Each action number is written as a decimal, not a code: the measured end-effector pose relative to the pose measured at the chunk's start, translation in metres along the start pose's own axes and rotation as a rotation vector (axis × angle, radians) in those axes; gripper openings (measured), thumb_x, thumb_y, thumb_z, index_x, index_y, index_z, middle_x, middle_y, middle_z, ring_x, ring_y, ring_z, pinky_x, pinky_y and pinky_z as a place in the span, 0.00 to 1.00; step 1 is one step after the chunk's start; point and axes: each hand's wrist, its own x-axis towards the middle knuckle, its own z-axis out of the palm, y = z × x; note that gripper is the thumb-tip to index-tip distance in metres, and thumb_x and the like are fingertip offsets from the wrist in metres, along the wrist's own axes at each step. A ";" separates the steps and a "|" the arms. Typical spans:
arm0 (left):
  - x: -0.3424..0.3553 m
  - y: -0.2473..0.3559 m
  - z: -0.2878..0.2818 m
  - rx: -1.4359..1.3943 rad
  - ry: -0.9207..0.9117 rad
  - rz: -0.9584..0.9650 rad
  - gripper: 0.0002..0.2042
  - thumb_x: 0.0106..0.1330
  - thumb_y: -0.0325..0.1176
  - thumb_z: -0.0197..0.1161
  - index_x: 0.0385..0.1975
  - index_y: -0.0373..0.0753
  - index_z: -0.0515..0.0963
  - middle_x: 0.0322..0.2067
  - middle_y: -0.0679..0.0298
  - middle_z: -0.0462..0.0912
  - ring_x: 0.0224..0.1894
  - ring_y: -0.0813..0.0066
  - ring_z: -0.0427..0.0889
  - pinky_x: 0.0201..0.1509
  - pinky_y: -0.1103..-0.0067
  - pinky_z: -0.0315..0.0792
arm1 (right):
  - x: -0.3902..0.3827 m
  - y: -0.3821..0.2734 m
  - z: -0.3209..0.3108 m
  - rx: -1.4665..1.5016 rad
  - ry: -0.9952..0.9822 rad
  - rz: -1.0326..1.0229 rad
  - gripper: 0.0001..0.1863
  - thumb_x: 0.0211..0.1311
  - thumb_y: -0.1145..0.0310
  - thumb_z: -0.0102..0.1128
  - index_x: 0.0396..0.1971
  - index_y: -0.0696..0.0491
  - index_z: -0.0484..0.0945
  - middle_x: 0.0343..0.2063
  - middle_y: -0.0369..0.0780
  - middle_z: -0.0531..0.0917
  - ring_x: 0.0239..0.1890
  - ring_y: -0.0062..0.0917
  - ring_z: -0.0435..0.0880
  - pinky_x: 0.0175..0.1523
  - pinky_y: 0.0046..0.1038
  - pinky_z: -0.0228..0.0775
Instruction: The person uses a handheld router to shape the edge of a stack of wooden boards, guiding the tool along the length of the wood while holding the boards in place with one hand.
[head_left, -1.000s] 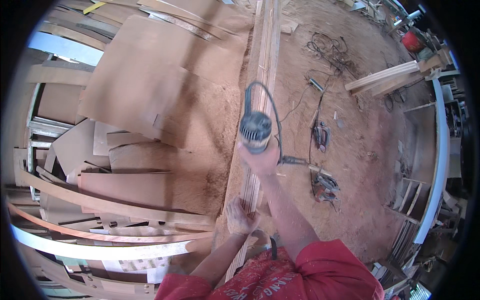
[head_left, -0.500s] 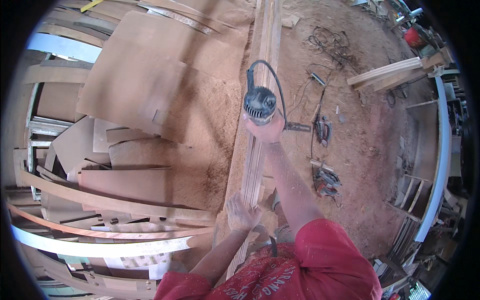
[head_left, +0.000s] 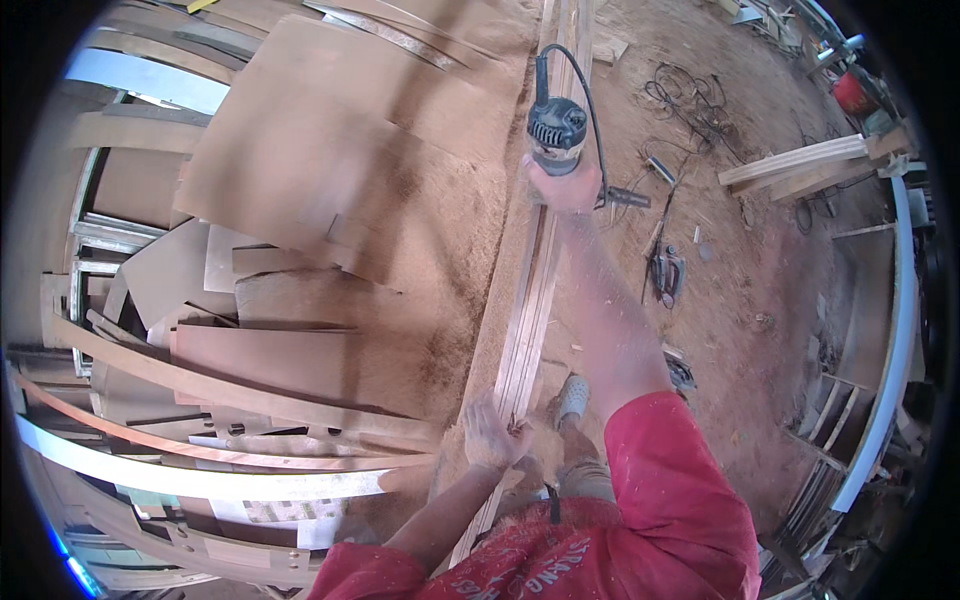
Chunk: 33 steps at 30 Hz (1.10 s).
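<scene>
A long wooden board (head_left: 532, 310) with lengthwise grooves runs away from me, lying on a dusty work surface. Toward its far part, my right hand (head_left: 566, 186) is wrapped round the lower body of a power router (head_left: 557, 128) with a black motor housing. The router stands upright on the wood, its cord looping from the top; its bit is hidden. Close to my body, my left hand (head_left: 490, 435) grips the near part of the board, fingers over it and thumb at the right side. Sawdust specks cover both arms.
Large brown sheets (head_left: 290, 130) and stacked offcuts lie to the left under sawdust. On the floor at right are a power tool (head_left: 667, 275), another partly behind my arm, and tangled black cables (head_left: 690, 100). Timber pieces (head_left: 795, 165) jut in from the right.
My right hand and the router have slid farther away along the board, and my right arm has stretched out. My left hand keeps its hold near my body. The view has shifted slightly.
</scene>
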 end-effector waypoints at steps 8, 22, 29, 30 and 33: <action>0.004 0.002 -0.007 -0.064 0.024 0.020 0.45 0.57 0.43 0.78 0.73 0.27 0.69 0.61 0.39 0.78 0.64 0.33 0.78 0.71 0.44 0.71 | 0.030 -0.024 -0.002 -0.071 0.047 0.029 0.39 0.50 0.45 0.91 0.54 0.58 0.90 0.47 0.52 0.96 0.53 0.44 0.98 0.59 0.44 0.89; 0.003 -0.001 -0.009 -0.153 -0.026 0.004 0.30 0.83 0.50 0.57 0.70 0.27 0.71 0.61 0.38 0.80 0.65 0.35 0.79 0.74 0.47 0.68 | -0.247 -0.060 -0.061 0.131 -0.041 0.159 0.32 0.48 0.58 0.92 0.51 0.57 0.89 0.42 0.46 0.95 0.45 0.38 0.99 0.52 0.40 0.90; 0.002 -0.005 0.004 -0.089 0.078 0.073 0.30 0.83 0.50 0.57 0.69 0.26 0.71 0.60 0.38 0.80 0.62 0.35 0.79 0.72 0.47 0.69 | -0.229 -0.021 -0.044 0.141 0.014 0.020 0.31 0.43 0.59 0.93 0.48 0.54 0.90 0.42 0.47 0.95 0.43 0.43 0.98 0.49 0.40 0.90; 0.002 -0.004 0.002 -0.090 0.068 0.061 0.30 0.83 0.49 0.57 0.69 0.26 0.71 0.60 0.38 0.80 0.63 0.35 0.79 0.72 0.46 0.69 | -0.218 -0.018 -0.040 0.135 0.030 -0.003 0.31 0.43 0.58 0.93 0.48 0.54 0.90 0.41 0.47 0.95 0.43 0.43 0.98 0.49 0.40 0.90; 0.003 -0.004 -0.003 -0.109 0.045 0.043 0.31 0.82 0.49 0.58 0.70 0.26 0.71 0.61 0.37 0.79 0.64 0.34 0.78 0.73 0.46 0.69 | -0.178 -0.011 -0.031 0.144 0.038 -0.114 0.33 0.42 0.56 0.94 0.48 0.54 0.90 0.41 0.48 0.95 0.42 0.45 0.98 0.49 0.42 0.90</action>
